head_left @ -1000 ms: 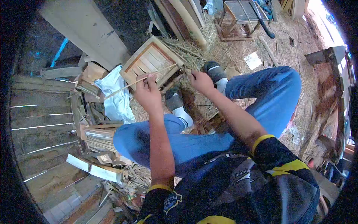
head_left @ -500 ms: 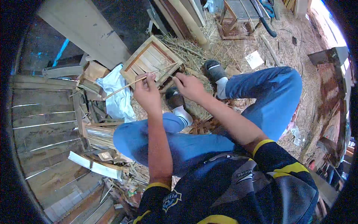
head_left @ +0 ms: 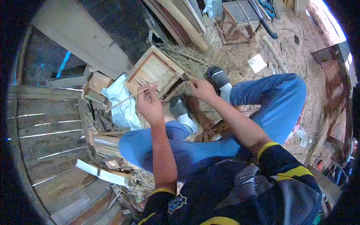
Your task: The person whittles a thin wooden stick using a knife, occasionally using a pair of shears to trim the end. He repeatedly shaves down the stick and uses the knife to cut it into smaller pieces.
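My left hand (head_left: 150, 107) pinches a thin wooden stick (head_left: 129, 98), which slants down to the left over a pale cloth (head_left: 125, 108). To its right, my right hand (head_left: 203, 90) is closed on a small thin object (head_left: 187, 76), perhaps a blade, too small to make out clearly. The hands are apart. Just beyond them a wooden frame box (head_left: 152, 71) with slats inside rests on the floor, tilted.
My bent legs (head_left: 270, 97) and shoes (head_left: 218, 77) lie around the work spot. A small table (head_left: 243, 18) stands at the top. Straw, a white paper (head_left: 257, 63) and wood scraps (head_left: 107, 144) cover the floor, beside a plank wall (head_left: 52, 131).
My right hand has moved right, away from the stick and my left hand. The stick's right end no longer reaches across the frame box. The whole view has shifted slightly.
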`<state>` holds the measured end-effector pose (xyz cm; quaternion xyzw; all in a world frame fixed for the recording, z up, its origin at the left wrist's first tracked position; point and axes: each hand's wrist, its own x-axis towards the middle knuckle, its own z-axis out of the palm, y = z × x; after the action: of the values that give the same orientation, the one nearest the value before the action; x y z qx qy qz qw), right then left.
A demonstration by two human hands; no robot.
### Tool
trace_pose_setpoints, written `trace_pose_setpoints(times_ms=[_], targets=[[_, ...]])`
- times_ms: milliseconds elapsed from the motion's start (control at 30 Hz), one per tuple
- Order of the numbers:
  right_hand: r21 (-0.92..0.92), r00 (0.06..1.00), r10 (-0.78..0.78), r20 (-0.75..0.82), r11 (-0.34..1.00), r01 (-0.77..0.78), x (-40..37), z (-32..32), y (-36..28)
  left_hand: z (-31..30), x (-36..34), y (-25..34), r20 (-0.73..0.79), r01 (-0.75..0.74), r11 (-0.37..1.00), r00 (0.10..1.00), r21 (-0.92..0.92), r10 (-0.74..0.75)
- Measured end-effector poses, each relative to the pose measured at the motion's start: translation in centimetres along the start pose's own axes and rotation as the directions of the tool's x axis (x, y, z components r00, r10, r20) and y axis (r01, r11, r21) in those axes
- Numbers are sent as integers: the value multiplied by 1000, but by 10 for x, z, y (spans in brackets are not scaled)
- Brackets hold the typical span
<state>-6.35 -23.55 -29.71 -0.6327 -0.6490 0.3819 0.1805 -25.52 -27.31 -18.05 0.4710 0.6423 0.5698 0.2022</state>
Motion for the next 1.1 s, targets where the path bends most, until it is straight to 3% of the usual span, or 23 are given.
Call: trace_pose_setpoints(times_ms=[100, 233, 300, 333, 400, 500, 567, 667, 767, 800, 900, 933, 1067, 1100], targets=[[169, 975, -222, -4, 961, 219, -29, -13, -39, 6, -2, 12, 11, 4, 1000, 1000, 23, -5], [187, 990, -97, -107, 975, 116, -3, 2, -16, 6, 0, 11, 9, 25, 1000, 1000, -2, -25], [204, 983, -165, -79, 963, 178, -10, -10, -32, 5, 3, 12, 15, 42, 999, 999, 2, -42], [197, 974, -218, -62, 954, 226, -19, -15, -46, 3, 4, 10, 29, -32, 995, 999, 90, 29], [183, 954, -298, -15, 937, 296, -32, -24, -64, 7, 2, 7, 19, -8, 999, 1000, 38, 7], [224, 982, -119, -148, 963, 151, -4, 9, -23, 3, -1, 10, -1, 31, 999, 1000, 24, -31], [191, 984, -169, -57, 966, 177, 4, 10, -13, 6, 6, 15, -4, 2, 999, 1000, 32, -2], [185, 962, -274, -7, 945, 270, -31, -25, -63, 10, 0, 16, -14, -19, 999, 1000, 45, 20], [245, 985, -109, -132, 960, 139, -4, 16, -17, 6, 0, 7, -56, 13, 1000, 998, 17, -12], [235, 998, -1, 57, 972, -12, -4, 0, -24, 6, 2, 7, -62, 7, 1000, 998, 14, -6], [277, 965, -262, -28, 925, 260, -15, -3, -50, 6, -2, 7, -68, 3, 1000, 998, 15, -2], [202, 952, -296, -84, 930, 307, -21, 0, -58, 8, -2, 10, -65, -2, 1000, 998, 18, 3], [260, 994, -102, -36, 960, 108, 1, 11, -26, 4, -2, 11, -73, 29, 999, 997, 43, -26], [241, 990, -137, -24, 961, 139, 2, 8, -32, 4, 0, 9, -75, 34, 999, 997, 26, -32]])
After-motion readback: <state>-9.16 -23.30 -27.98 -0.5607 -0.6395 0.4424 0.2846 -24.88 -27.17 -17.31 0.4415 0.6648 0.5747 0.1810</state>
